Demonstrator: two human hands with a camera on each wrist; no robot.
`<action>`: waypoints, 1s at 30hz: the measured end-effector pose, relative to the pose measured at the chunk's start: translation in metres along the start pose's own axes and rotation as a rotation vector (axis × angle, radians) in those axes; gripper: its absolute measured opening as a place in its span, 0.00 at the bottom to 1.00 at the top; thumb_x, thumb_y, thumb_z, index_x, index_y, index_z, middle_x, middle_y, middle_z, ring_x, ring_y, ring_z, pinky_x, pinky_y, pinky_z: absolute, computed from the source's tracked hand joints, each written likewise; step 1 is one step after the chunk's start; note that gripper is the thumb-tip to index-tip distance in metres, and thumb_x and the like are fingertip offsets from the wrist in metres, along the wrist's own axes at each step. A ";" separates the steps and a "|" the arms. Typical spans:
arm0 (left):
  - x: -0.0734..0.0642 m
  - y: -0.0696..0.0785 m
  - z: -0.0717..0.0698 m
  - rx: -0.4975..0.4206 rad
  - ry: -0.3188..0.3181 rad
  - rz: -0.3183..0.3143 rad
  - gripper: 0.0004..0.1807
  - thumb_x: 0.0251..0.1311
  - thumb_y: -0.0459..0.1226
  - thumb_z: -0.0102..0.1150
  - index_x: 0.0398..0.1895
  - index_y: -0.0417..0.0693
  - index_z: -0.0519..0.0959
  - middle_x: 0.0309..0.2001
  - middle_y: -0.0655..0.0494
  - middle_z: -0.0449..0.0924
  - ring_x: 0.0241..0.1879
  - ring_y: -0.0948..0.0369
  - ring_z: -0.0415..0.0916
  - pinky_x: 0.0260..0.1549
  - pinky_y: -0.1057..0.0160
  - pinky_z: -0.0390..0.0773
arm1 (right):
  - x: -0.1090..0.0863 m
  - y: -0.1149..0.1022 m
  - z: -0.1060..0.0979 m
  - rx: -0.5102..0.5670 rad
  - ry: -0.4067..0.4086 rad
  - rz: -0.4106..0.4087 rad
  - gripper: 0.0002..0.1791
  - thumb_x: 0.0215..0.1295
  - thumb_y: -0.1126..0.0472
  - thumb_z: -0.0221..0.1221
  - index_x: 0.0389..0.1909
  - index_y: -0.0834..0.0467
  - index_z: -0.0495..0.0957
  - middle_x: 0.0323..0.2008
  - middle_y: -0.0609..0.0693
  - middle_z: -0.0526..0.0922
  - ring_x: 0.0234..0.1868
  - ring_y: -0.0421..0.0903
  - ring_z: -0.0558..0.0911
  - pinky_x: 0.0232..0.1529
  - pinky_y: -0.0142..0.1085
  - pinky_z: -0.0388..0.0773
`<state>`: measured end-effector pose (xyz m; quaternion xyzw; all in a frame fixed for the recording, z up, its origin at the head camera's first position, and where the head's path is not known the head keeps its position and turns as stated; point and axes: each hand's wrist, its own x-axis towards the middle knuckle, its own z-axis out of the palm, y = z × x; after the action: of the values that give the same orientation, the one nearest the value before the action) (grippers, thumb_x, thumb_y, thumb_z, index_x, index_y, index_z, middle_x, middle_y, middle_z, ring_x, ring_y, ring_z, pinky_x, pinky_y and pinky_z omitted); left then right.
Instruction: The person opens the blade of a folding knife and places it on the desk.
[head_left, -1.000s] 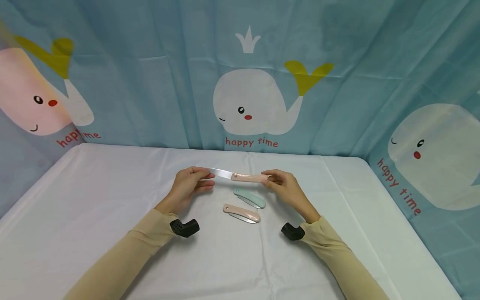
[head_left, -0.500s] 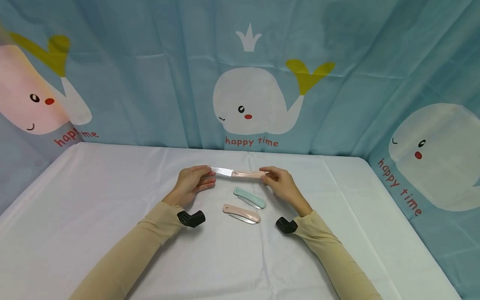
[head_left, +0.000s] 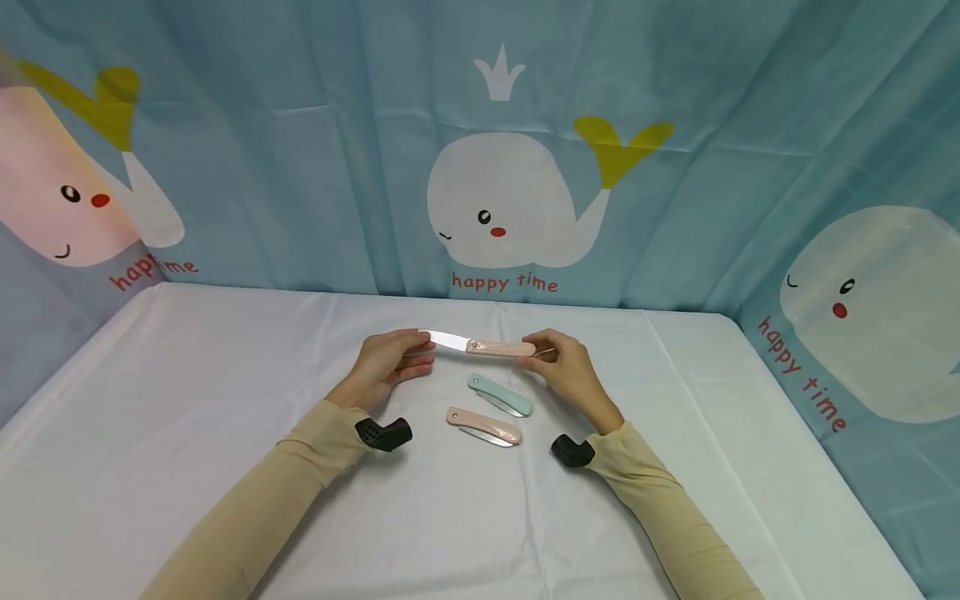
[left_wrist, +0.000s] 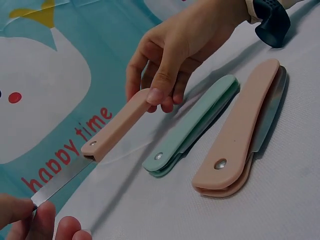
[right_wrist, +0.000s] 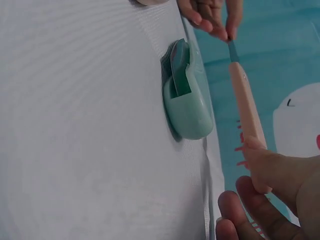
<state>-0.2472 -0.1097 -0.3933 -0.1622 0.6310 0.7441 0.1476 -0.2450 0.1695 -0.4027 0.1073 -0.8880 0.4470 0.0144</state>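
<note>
An unfolded pink folding knife (head_left: 501,348) is held level between both hands above the far part of the table. My left hand (head_left: 384,367) pinches the tip of its blade (left_wrist: 62,181) between thumb and finger. At the other end, my right hand (head_left: 564,367) grips the end of the pink handle (right_wrist: 245,102) with thumb and fingers. Below the held knife lie a folded green knife (head_left: 500,395) and, nearer to me, a folded pink knife (head_left: 483,426). Both have a strip of blade showing along the handle.
A white cloth (head_left: 225,375) covers the table. Behind it hangs a blue curtain (head_left: 315,167) printed with whales. Each sleeve bears a black wrist device, one on the left (head_left: 383,434) and one on the right (head_left: 573,451).
Both forearms have shifted slightly inward and away from me, and the held knife has risen a little in view. The blade stays unfolded. The two folded knives have not moved.
</note>
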 end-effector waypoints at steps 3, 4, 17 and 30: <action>0.000 0.000 0.001 0.020 0.000 0.002 0.26 0.68 0.39 0.61 0.65 0.39 0.70 0.40 0.59 0.83 0.34 0.67 0.83 0.40 0.69 0.84 | 0.000 0.001 0.001 -0.004 0.015 -0.029 0.21 0.61 0.60 0.69 0.55 0.59 0.80 0.48 0.59 0.85 0.45 0.53 0.87 0.47 0.44 0.83; 0.000 0.000 0.002 0.027 0.003 0.001 0.26 0.67 0.40 0.61 0.65 0.40 0.71 0.41 0.59 0.84 0.34 0.67 0.83 0.40 0.69 0.84 | 0.001 0.001 0.001 -0.005 0.020 -0.039 0.21 0.61 0.60 0.69 0.55 0.59 0.80 0.48 0.59 0.85 0.45 0.53 0.87 0.47 0.45 0.83; -0.003 0.000 0.007 0.006 -0.039 0.039 0.10 0.70 0.37 0.57 0.49 0.42 0.72 0.38 0.57 0.82 0.34 0.66 0.82 0.40 0.70 0.84 | 0.000 -0.001 0.001 -0.067 0.098 -0.099 0.19 0.60 0.59 0.69 0.50 0.62 0.81 0.41 0.59 0.87 0.36 0.50 0.87 0.35 0.30 0.79; -0.001 -0.003 0.014 -0.017 -0.006 0.018 0.15 0.70 0.36 0.57 0.56 0.39 0.73 0.42 0.53 0.83 0.33 0.67 0.83 0.39 0.69 0.84 | 0.000 0.000 0.001 -0.083 0.081 -0.059 0.20 0.60 0.60 0.69 0.51 0.65 0.81 0.40 0.61 0.87 0.39 0.52 0.86 0.40 0.37 0.82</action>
<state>-0.2459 -0.0951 -0.3932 -0.1555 0.6256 0.7513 0.1414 -0.2448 0.1688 -0.4028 0.1147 -0.9009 0.4130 0.0680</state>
